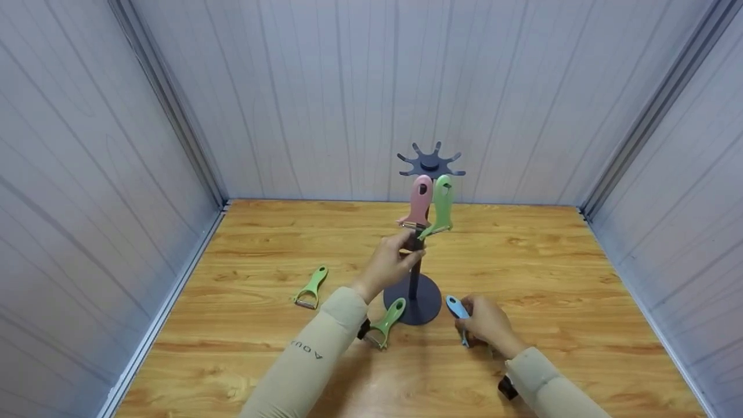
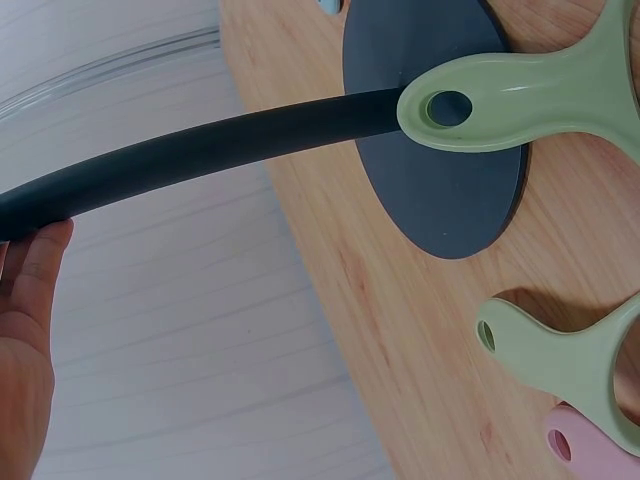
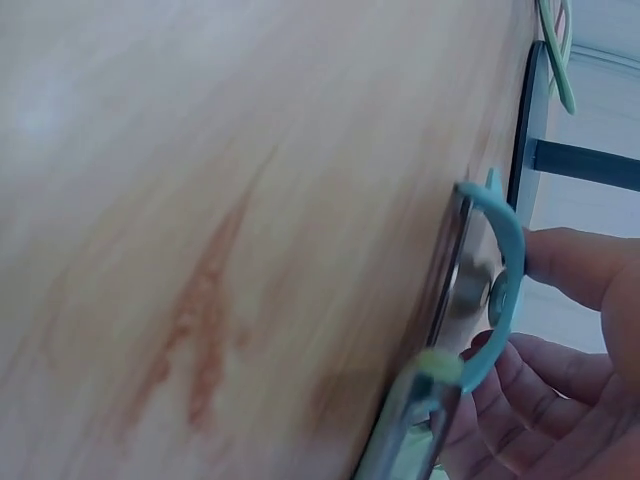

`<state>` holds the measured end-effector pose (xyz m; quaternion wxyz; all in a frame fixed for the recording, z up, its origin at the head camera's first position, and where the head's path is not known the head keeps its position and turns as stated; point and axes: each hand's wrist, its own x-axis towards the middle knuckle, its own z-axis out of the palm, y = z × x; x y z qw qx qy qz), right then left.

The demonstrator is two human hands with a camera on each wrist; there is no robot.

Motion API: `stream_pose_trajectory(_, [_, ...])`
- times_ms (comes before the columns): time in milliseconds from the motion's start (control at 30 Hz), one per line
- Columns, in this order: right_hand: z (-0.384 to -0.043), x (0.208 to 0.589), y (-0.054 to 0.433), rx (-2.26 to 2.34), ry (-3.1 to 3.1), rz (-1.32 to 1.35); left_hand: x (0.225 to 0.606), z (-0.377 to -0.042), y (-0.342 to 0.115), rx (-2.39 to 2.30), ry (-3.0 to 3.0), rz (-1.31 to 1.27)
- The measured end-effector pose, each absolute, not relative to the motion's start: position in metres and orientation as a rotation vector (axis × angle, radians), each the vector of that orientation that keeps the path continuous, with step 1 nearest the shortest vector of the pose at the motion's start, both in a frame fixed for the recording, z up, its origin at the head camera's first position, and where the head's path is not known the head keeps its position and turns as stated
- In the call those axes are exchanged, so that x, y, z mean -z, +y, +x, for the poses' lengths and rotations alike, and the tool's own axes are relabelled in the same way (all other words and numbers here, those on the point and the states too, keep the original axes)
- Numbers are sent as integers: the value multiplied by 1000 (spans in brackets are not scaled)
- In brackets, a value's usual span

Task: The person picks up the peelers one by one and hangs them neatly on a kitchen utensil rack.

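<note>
My left hand [image 1: 390, 262] grips the dark pole [image 1: 414, 281] of an upright stand, just below the hanging peelers; in the left wrist view its fingers [image 2: 38, 270] meet the pole at the left edge. From the stand's star-shaped top [image 1: 429, 164] hang a pink peeler [image 1: 420, 203] and a green peeler [image 1: 443, 203], side by side. To the right of the round base [image 1: 428, 310], my right hand [image 1: 490, 325] pinches a blue peeler [image 1: 457, 307] close over the table. The right wrist view shows its curved blue head [image 3: 512, 250] between thumb and fingers.
Green peelers lie left of the stand [image 1: 313, 287] and by its base, the near peeler [image 1: 392, 316] beside my left forearm. A pink peeler [image 2: 590, 445] lies at the left wrist view's corner. Another green-tipped peeler [image 3: 415, 420] is below my right hand. Panel walls [image 1: 371, 98] surround the table.
</note>
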<state>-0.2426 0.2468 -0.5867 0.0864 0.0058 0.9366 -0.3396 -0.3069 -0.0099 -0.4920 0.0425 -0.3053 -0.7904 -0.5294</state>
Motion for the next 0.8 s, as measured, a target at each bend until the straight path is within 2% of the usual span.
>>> stream_pose_trajectory(233, [-244,583,244,935,2837,51,493,-307,-10,1632,-2393,-938])
stream_pose_trajectory(800, [-247,553,247,1065,2938,-33,492,-308,-10,1606,-2393,-950])
